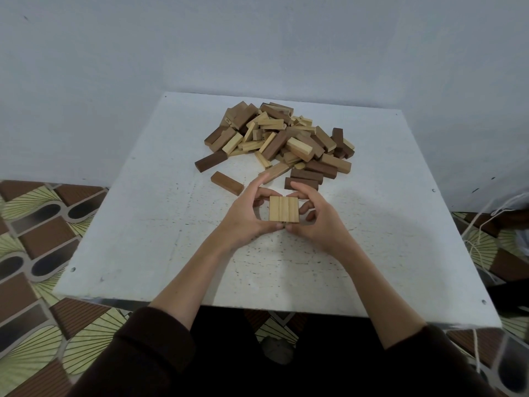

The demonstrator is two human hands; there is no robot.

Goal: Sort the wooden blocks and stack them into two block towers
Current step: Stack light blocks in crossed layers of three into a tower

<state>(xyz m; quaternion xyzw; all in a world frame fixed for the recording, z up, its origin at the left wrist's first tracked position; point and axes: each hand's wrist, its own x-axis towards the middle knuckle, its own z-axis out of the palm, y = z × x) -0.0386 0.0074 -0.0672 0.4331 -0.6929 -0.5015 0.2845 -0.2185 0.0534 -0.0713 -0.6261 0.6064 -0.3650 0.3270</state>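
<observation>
Three pale blocks (pixel 283 209) lay side by side on the white table (pixel 143 224), just nearer than the mixed pile (pixel 277 138). The left hand (pixel 247 216) and right hand (pixel 315 222) curled round them, thumbs and fingers pressing the set's ends. One brown block (pixel 227 183) lay alone, left of the pile.

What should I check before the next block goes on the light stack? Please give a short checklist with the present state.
1. Three light blocks lie side by side, edges flush: ok.
2. Left hand and right hand both steady the layer: ok.
3. A layer beneath it: cannot tell.
4. Light blocks remain in the pile: ok.
5. Dark blocks sorted out of the pile: not ok, still mixed.
6. Bare table for a second tower: ok.
</observation>
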